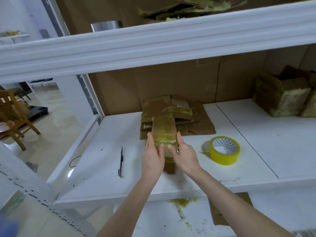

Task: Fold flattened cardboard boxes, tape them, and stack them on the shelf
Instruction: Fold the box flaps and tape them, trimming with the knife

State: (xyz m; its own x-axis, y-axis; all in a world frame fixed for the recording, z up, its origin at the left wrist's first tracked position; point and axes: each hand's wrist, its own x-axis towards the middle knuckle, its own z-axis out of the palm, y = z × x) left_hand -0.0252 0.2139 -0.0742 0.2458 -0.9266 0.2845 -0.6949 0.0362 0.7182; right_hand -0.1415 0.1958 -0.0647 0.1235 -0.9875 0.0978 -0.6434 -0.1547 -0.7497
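— Well, where is the box?

— Down on the white shelf [256, 134], right in front of the person. It's a long, narrow cardboard box [164, 127], wrapped across with yellowish tape, and it lies lengthwise, pointing away from them.

— And the hands?

— One on each side. The left hand [153, 156] lies flat along the box's left flank and the right hand [183, 155] along its right. The fingers are straight, both thumbs are laid over the top, and the box is pressed between the two palms.

— Is it resting on anything else?

— Its far end reaches over a pile of flattened cardboard [196, 120] at the back of the shelf. I can't tell whether it touches the pile or is lifted just off it.

— What's nearby?

— A roll of yellow tape [224, 150] lies flat just to the right of the right hand. On the left, well apart from the box, are a slim black tool [121, 161] and, farther left, a thin black loop [74, 161]. At the far right of the shelf stand some folded boxes [282, 98], smeared with the same yellow tape.
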